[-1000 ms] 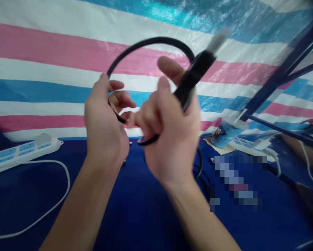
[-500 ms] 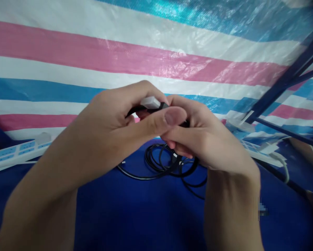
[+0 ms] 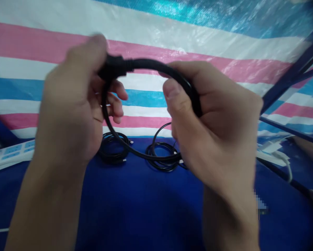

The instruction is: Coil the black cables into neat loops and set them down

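Both my hands hold a black cable [image 3: 151, 64] up in front of the striped sheet, bent into a loop between them. My left hand [image 3: 70, 101] pinches the black plug end [image 3: 114, 66] between thumb and index finger, while its other fingers curl loosely below. On the right, my right hand [image 3: 211, 108] is closed around the cable, with the thumb pressed along it. The plug's front is hidden by the left fingers. Behind the loop, one coiled black cable [image 3: 112, 158] lies on the blue table [image 3: 146, 209], and another coil [image 3: 161, 167] lies to its right.
A white power strip [image 3: 12, 155] with blue sockets runs along the left. On the right lie another white strip with plugs [image 3: 271, 153] and a blue metal frame bar [image 3: 284, 82]. A striped plastic sheet [image 3: 146, 21] hangs behind the table.
My hands were close together on the cable and have moved apart and upward. The left now holds the plug end at left, and a cable loop spans between the hands.
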Tool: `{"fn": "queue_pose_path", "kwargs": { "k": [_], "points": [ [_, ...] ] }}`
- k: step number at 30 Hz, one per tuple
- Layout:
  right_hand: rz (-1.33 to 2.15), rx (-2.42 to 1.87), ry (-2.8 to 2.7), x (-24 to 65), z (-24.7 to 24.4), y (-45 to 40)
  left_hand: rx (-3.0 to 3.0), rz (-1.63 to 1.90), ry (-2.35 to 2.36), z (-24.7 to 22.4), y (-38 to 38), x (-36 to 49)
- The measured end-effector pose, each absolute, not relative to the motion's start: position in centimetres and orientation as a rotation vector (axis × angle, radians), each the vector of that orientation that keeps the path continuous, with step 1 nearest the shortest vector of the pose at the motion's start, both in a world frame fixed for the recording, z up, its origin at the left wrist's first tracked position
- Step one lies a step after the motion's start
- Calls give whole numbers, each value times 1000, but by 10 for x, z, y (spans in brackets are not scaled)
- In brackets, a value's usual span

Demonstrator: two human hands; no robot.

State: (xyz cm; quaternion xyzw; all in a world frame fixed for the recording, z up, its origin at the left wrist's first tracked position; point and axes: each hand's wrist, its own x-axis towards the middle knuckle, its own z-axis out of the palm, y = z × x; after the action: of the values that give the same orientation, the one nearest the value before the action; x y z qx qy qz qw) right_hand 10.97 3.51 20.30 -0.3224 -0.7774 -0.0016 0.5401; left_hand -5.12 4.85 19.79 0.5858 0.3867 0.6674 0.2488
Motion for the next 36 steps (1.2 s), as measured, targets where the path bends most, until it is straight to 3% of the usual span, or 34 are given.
{"fn": "queue_pose_path", "kwargs": {
  "k": [2, 5, 8, 11, 17, 22, 26, 28, 36],
  "points": [
    [-20, -790, -2075, 121, 204, 36, 1840, 1644, 1172, 200, 43, -53],
    [240, -795, -2269, 132, 202, 39, 2075, 1200, 1155, 199, 37, -50],
    [465, -778, -2230, 133, 201, 41, 2120, 1030, 1057, 200, 35, -39],
    [580, -708, -2130, 131, 202, 43, 1904, 1190, 1058, 202, 35, -30],
    [658, -528, -1810, 124, 200, 45, 1519, 1929, 715, 205, 36, -33],
    [559, -550, -1826, 123, 198, 50, 1710, 1854, 915, 202, 34, -39],
    [474, -613, -2206, 129, 201, 52, 1856, 1273, 1083, 201, 32, -48],
    [470, -629, -2239, 129, 201, 52, 1789, 1154, 1042, 201, 34, -50],
    [838, -381, -1595, 108, 192, 57, 1155, 1821, 606, 212, 37, -38]
  ]
}}
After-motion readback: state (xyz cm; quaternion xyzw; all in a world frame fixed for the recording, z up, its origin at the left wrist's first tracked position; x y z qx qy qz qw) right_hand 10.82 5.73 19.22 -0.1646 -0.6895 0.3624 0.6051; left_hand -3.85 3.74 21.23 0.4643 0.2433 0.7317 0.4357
